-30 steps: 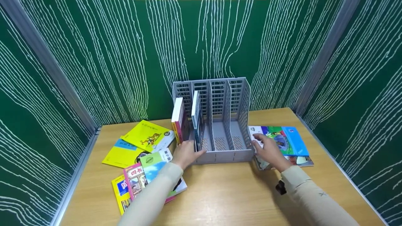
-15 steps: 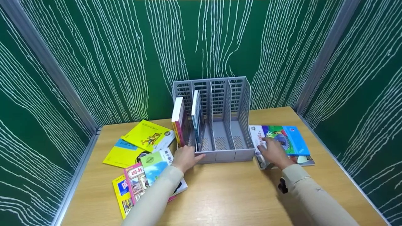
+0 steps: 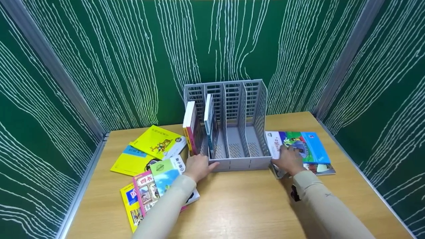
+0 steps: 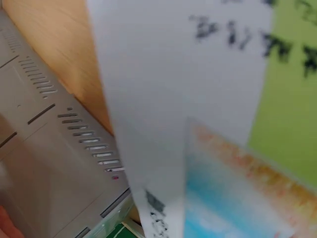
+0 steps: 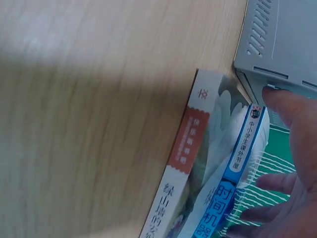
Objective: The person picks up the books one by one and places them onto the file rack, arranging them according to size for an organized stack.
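Note:
A grey magazine rack (image 3: 249,163) with upright compartments stands mid-table. My left hand (image 3: 197,167) grips the front wall at its left corner, thumb along the outside. Behind it, thick books (image 3: 190,124) stand in the leftmost compartment and a thin blue-spined book (image 3: 208,122) in the second. On the right, my right hand (image 3: 290,160) is over a stack of lying books, its thumb against the rack's lower corner in the right wrist view. A blue-spined book (image 5: 218,203) lies on a thicker white-spined book (image 5: 171,183) there. The right fingers are spread and loosely bent.
Left of the rack, yellow books (image 3: 156,141) overlap on the wooden table (image 3: 239,205). Nearer lie a green-and-blue book (image 3: 167,176), a pink-edged book (image 3: 146,192) and another yellow book (image 3: 127,199). Green walls with white lines (image 3: 229,39) enclose the table.
My left hand has slid slightly down along the rack's front left corner. The right hand drew back from the rack's side, then came down over the book stack, fingers more bent.

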`<state>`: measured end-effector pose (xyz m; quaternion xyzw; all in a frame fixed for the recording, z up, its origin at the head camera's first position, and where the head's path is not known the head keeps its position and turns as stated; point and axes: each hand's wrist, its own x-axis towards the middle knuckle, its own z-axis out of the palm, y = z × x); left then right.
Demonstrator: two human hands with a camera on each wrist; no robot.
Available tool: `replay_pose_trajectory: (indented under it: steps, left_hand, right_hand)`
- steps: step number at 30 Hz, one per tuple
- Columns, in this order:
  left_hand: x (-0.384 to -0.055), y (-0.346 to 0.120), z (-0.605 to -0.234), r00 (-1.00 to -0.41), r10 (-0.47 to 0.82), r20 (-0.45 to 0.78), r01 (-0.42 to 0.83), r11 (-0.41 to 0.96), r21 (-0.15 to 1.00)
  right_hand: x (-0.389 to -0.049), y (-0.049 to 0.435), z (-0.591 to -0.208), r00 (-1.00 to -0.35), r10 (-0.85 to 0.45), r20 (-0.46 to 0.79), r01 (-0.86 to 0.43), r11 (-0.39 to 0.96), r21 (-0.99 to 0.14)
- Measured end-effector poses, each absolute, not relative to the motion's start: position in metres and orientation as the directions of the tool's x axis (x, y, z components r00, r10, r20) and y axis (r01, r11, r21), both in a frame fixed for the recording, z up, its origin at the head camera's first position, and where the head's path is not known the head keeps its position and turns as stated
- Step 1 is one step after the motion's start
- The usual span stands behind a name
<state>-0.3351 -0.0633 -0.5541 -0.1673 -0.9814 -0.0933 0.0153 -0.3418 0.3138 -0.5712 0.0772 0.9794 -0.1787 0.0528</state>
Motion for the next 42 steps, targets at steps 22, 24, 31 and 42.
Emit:
replay_pose_trajectory:
  steps: [22, 24, 31, 42]
  left_hand:
    - [-0.339, -0.062, -0.558, -0.946, 0.324, 0.032, 0.325, 0.931, 0.167]
    - [-0.340, -0.062, -0.557, -0.945, 0.326, 0.035, 0.327, 0.930, 0.167]
    - [-0.339, -0.061, -0.561, -0.935, 0.343, 0.091, 0.351, 0.932, 0.094]
    - [-0.341, -0.061, -0.562, -0.941, 0.331, 0.064, 0.336, 0.936, 0.106]
  right_hand:
    - [-0.357, 0.310, -0.562, -0.938, 0.192, -0.287, 0.277, 0.915, -0.293]
    - [-0.357, 0.310, -0.559, -0.933, 0.192, -0.304, 0.281, 0.916, -0.285]
    - [-0.359, 0.309, -0.545, -0.936, 0.131, -0.327, 0.220, 0.942, -0.253]
    - [-0.356, 0.313, -0.523, -0.893, 0.066, -0.444, 0.195, 0.948, -0.251]
